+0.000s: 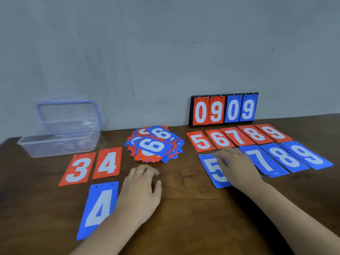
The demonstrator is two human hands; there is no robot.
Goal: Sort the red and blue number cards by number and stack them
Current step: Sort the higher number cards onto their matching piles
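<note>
We find the right hand [237, 162] resting on the blue 5 card [211, 171], just left of the blue 7 pile [262, 161]. Its grip is slack and holds nothing, as with the idle left hand [141, 184]. We advise squaring the card's edges in line with its row.

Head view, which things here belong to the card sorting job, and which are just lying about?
Job: mixed pile; red 3; red 4; blue 4; red 5 to 9 row; blue 5, touched by the right hand; blue 7 to 9 row; left hand.
Lying about: clear box; lid; scoreboard.
</note>
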